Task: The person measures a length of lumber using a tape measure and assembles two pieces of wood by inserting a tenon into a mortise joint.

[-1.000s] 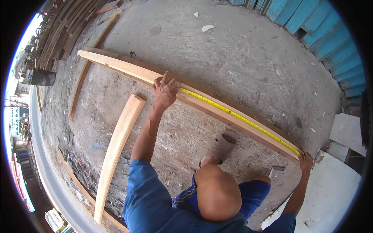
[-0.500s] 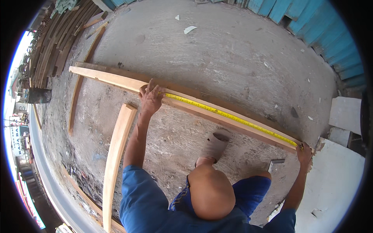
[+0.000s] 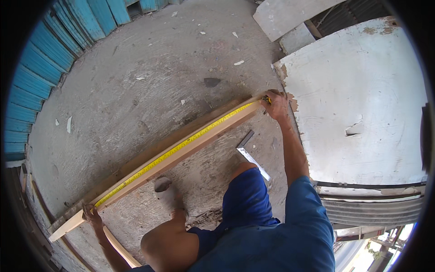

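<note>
A yellow tape measure [image 3: 188, 141] runs stretched along the top of a long pale wooden beam [image 3: 199, 144]. My left hand [image 3: 93, 216] is closed over the beam at the tape's lower-left end; its fingers partly hide what they grip. At the beam's upper-right end, my right hand [image 3: 277, 107] is closed on the tape measure, and a yellow-and-black part shows by the fingers. A carpenter's square [image 3: 253, 161] lies on the ground between the beam and my right forearm.
A darker board [image 3: 136, 163] lies along the beam's far side. Another pale plank [image 3: 118, 247] lies near my left forearm. To the right is a large white panel [image 3: 349, 99] with chipped edges. Blue corrugated sheeting [image 3: 41, 86] borders the rough concrete floor [image 3: 149, 77].
The view has swung to the right, so the beam now slants up to the right. The square and white panel show more fully. Both hands keep their places on the beam and tape.
</note>
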`<action>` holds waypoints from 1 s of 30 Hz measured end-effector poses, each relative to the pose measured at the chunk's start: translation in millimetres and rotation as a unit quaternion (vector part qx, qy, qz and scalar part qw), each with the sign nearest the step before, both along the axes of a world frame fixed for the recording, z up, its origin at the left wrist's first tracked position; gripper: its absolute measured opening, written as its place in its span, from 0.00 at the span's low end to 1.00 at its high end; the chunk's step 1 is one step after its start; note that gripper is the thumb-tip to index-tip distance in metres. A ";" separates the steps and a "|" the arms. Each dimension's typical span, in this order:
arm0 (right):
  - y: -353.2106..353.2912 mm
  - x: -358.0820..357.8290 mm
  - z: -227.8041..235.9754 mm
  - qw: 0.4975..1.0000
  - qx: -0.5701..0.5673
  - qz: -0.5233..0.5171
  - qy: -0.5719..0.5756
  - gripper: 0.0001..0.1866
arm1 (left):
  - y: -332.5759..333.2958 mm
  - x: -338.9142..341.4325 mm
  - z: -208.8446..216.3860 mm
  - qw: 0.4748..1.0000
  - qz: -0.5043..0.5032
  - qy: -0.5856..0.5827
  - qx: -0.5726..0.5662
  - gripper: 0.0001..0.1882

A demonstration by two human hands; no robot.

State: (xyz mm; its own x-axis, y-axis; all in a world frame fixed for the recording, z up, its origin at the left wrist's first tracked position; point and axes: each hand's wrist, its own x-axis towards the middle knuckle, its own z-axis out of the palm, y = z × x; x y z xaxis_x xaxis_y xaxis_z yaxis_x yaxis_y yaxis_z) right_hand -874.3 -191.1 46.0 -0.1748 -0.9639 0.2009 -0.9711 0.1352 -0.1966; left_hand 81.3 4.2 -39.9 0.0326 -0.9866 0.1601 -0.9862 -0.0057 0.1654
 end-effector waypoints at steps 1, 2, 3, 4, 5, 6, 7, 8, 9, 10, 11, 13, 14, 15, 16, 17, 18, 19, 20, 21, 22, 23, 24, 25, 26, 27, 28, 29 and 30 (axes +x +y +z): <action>1.3 -6.3 -1.6 1.000 -0.003 0.001 0.005 0.16 | -1.1 -4.2 4.2 1.000 0.003 0.004 -0.001 0.14; 3.7 -9.8 -4.9 1.000 -0.003 -0.016 0.017 0.16 | -0.8 -10.7 6.3 1.000 0.007 0.009 -0.002 0.12; 3.9 -11.8 -3.2 1.000 0.005 -0.017 0.026 0.16 | -3.1 -17.1 11.0 1.000 0.011 0.014 -0.006 0.09; 2.3 -11.6 -2.0 0.999 0.012 -0.015 0.032 0.16 | -3.4 -18.2 15.1 1.000 0.009 -0.003 -0.014 0.08; 0.7 -11.1 -0.9 0.999 0.019 -0.013 0.038 0.16 | -3.6 -20.4 17.4 1.000 0.006 -0.020 -0.023 0.07; -1.4 -9.7 -0.5 0.999 0.016 -0.012 0.041 0.16 | -5.5 -20.0 21.5 0.999 0.004 -0.037 -0.033 0.07; -3.0 -9.5 0.2 0.999 0.013 -0.011 0.046 0.16 | -6.4 -17.6 24.3 1.000 0.005 -0.015 -0.008 0.06; -4.3 -9.0 1.1 0.999 0.010 -0.009 0.052 0.15 | -7.4 -14.1 28.0 1.000 0.006 0.007 0.017 0.06; -5.0 -10.3 0.8 0.998 0.010 -0.011 0.055 0.15 | -10.5 -16.4 29.7 0.999 0.008 0.031 0.044 0.06; -5.5 -11.1 0.6 0.998 0.009 -0.012 0.057 0.15 | -10.8 -19.5 30.6 0.998 0.012 0.023 0.058 0.06; -5.0 -11.5 0.5 0.998 0.009 -0.013 0.060 0.15 | -13.0 -21.8 30.5 0.998 0.014 0.033 0.058 0.07; -5.3 -10.3 4.3 0.998 0.013 -0.016 0.057 0.15 | -13.3 -24.6 32.3 0.997 0.021 0.052 0.057 0.08; -4.7 -9.5 4.8 0.998 0.016 -0.018 0.055 0.15 | -13.4 -24.6 33.9 0.996 0.027 0.054 0.063 0.09; -3.9 -9.7 4.8 0.998 0.012 -0.018 0.057 0.15 | -14.0 -24.9 35.0 0.995 0.033 0.057 0.069 0.09; -3.0 -9.9 4.6 0.998 0.008 -0.018 0.059 0.15 | -14.7 -25.1 35.6 0.995 0.039 0.060 0.076 0.10; -2.3 -10.0 4.5 0.998 0.004 -0.018 0.062 0.16 | -15.5 -26.0 34.8 0.996 0.027 0.060 0.064 0.11; -2.2 -9.2 3.5 0.998 0.008 -0.022 0.058 0.16 | -15.3 -27.2 33.9 0.997 0.016 0.060 0.053 0.12; -2.3 -8.4 2.6 0.998 0.012 -0.026 0.054 0.16 | -15.1 -28.0 33.5 0.997 0.004 0.060 0.042 0.13; -1.9 -7.9 2.1 0.998 0.016 -0.031 0.050 0.16 | -15.2 -28.0 34.0 0.998 -0.003 0.050 0.039 0.09; -2.1 -7.0 2.6 0.998 0.018 -0.030 0.051 0.16 | -15.1 -27.4 35.3 0.999 -0.009 0.040 0.036 0.06; -2.3 -6.1 3.7 0.998 0.020 -0.029 0.051 0.16 | -15.0 -26.8 36.5 0.999 -0.016 0.031 0.032 0.05; -2.3 -5.5 4.1 0.998 0.022 -0.028 0.052 0.16 | -14.5 -26.5 37.3 0.999 -0.015 0.029 0.033 0.05; -2.3 -6.0 3.6 0.998 0.019 -0.029 0.057 0.16 | -14.4 -27.3 37.0 0.999 -0.014 0.028 0.034 0.05; -2.3 -6.2 2.8 0.998 0.016 -0.030 0.061 0.16 | -14.9 -27.8 36.8 0.999 -0.013 0.028 0.034 0.05; -2.4 -6.4 2.2 0.997 0.013 -0.031 0.066 0.16 | -15.7 -28.1 36.5 0.999 -0.013 0.030 0.032 0.05; -2.2 -6.9 2.0 0.997 0.013 -0.032 0.066 0.16 | -15.6 -29.1 35.5 0.999 -0.013 0.033 0.030 0.05; -1.9 -7.4 2.0 0.997 0.014 -0.032 0.066 0.16 | -16.0 -29.9 34.5 0.999 -0.013 0.036 0.029 0.06; -1.7 -7.9 2.1 0.997 0.014 -0.032 0.067 0.16 | -16.5 -30.3 33.9 0.998 -0.011 0.047 0.034 0.07; -1.9 -7.4 2.6 0.997 0.019 -0.034 0.063 0.16 | -16.1 -28.5 34.2 0.998 -0.008 0.057 0.038 0.10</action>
